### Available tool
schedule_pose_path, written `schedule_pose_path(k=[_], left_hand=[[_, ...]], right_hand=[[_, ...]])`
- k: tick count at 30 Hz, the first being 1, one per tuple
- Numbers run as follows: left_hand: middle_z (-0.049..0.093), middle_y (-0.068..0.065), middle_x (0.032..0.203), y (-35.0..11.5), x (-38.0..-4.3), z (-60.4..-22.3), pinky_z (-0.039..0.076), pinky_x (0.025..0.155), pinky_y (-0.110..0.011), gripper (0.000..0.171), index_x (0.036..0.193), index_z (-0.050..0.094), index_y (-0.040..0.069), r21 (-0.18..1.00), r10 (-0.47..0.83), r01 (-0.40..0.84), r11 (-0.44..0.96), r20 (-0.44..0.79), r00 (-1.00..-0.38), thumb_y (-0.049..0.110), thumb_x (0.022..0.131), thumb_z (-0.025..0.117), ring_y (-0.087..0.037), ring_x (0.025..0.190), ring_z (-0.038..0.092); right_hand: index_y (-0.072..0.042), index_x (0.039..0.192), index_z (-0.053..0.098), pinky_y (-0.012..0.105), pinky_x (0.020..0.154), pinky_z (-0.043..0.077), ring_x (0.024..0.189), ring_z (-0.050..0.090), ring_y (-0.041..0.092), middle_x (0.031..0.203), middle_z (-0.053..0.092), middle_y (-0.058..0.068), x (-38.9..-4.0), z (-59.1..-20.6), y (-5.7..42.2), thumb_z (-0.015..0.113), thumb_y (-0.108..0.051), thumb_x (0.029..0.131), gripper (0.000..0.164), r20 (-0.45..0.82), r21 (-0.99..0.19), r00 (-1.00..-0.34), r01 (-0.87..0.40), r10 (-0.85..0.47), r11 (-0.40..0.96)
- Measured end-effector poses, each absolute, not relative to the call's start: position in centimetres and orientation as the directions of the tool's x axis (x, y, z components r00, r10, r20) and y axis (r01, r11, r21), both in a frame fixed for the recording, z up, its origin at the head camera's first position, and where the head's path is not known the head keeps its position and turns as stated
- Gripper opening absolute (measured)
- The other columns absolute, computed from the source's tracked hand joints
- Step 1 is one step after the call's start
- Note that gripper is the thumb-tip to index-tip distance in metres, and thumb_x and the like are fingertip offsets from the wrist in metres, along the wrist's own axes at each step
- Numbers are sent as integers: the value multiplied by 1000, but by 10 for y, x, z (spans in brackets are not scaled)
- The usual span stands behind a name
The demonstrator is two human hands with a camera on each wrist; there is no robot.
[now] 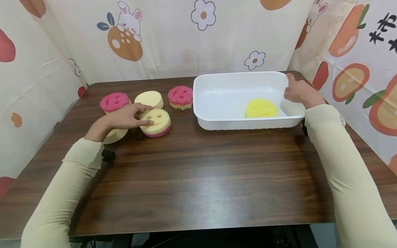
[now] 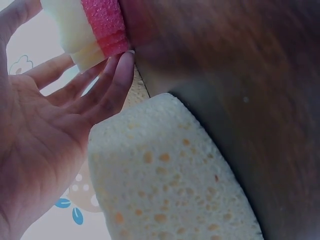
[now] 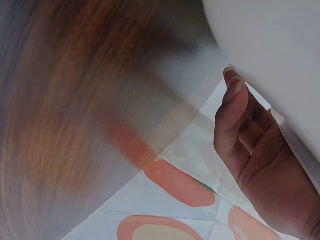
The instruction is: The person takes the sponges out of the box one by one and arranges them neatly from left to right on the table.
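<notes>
My left hand (image 1: 124, 117) grips a smiley-face sponge (image 1: 159, 125), cream on top and pink below, with the thumb on its near side. In the left wrist view the fingers curl around this two-layer sponge (image 2: 106, 27), close to a plain cream sponge (image 2: 165, 175). At the right end of a white plastic tray (image 1: 242, 124), my right hand (image 1: 300, 91) holds the rim. The right wrist view has its bent fingers (image 3: 235, 102) against the tray's outer wall (image 3: 280, 55). Inside the tray lies a yellow sponge (image 1: 262, 108).
A pink-topped smiley sponge (image 1: 114, 101) and a cream sponge (image 1: 115, 136) stand left of my left hand. Behind it is a round cream sponge (image 1: 149, 99). Another pink smiley sponge (image 1: 181, 96) sits beside the tray's left wall. Printed curtains (image 1: 173, 48) enclose the wooden table (image 1: 198, 172).
</notes>
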State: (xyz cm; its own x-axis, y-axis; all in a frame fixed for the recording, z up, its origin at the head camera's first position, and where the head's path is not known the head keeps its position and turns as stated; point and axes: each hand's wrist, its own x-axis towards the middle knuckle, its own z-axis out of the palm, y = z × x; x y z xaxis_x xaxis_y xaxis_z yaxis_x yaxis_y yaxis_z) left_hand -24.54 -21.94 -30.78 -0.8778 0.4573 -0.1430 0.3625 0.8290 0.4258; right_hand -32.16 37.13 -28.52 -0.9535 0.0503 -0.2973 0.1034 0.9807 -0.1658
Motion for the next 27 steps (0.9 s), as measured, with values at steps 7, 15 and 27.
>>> schedule_pose_path(k=[7, 15, 27], left_hand=[[52, -18, 141, -222, -245, -306, 45, 104, -53, 67, 143, 50, 8, 418, 445, 352, 837, -147, -884, 43, 90, 70, -34, 123, 57], [50, -18, 143, -225, -245, -304, 43, 107, -55, 65, 143, 50, 9, 424, 452, 350, 835, -166, -877, 42, 91, 69, -35, 126, 55], [58, -16, 138, -231, -245, -297, 49, 102, -53, 59, 142, 47, 10, 540, 427, 275, 796, -177, -887, 46, 97, 60, -38, 129, 57]], right_hand=[[-8, 156, -18, 70, 106, 33, 121, 38, 51, 146, 26, 41, -322, -285, 371, 37, -26, 101, 80, -295, -158, -953, 117, 66, 980], [-7, 156, -17, 70, 106, 34, 122, 36, 51, 147, 23, 41, -320, -286, 370, 36, -28, 101, 79, -297, -152, -952, 118, 68, 981], [-8, 156, -19, 71, 106, 34, 121, 37, 52, 146, 26, 42, -321, -286, 370, 39, -25, 101, 81, -294, -179, -953, 122, 65, 976]])
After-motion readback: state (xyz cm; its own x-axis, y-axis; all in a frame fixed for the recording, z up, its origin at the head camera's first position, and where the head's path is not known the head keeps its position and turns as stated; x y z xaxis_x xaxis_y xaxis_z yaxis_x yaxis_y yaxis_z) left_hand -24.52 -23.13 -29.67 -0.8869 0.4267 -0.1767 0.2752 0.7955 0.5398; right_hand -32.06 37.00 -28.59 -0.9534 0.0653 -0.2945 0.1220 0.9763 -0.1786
